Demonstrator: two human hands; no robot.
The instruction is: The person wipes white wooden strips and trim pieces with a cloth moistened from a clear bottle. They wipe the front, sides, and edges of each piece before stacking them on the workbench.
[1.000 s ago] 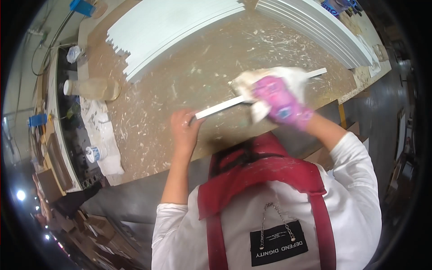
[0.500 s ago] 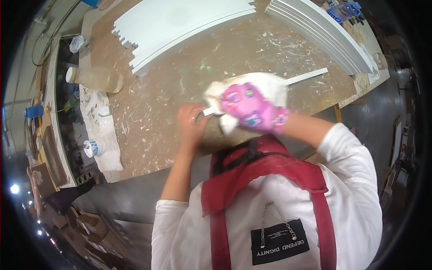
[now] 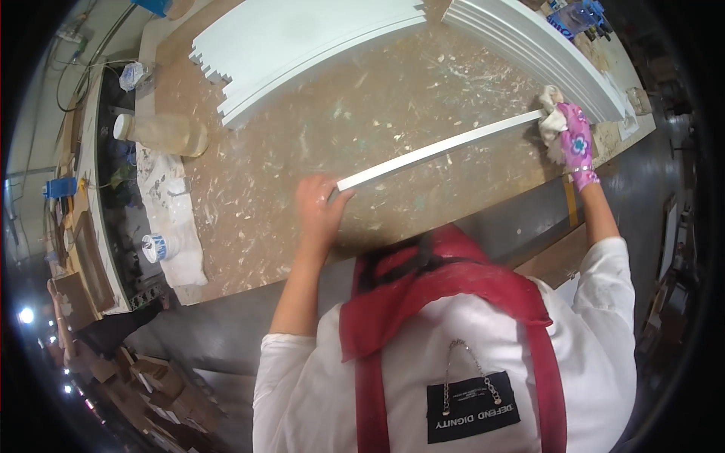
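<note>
A long, narrow white strip [image 3: 442, 146] lies aslant across the worktable, its far end up to the right. At its near left end my bare left hand [image 3: 321, 202] is closed, thumb and fingers pinching the strip. My right hand [image 3: 577, 142] wears a pink flowered glove and grips a crumpled white cloth [image 3: 552, 121]. That cloth is wrapped about the strip's right end and hides its tip. The gloved fingers are partly hidden behind the cloth.
White strips lie side by side in a stack [image 3: 302, 45] at the back left; more stand in a row [image 3: 540, 57] at the back right. A jar of cloudy liquid [image 3: 162, 134], a small tub [image 3: 156, 248] and a stained cloth [image 3: 183, 260] are at the table's left edge.
My right hand has slid the cloth along the strip from near its left end to its right end, uncovering the middle. My left hand has stayed at the left end.
</note>
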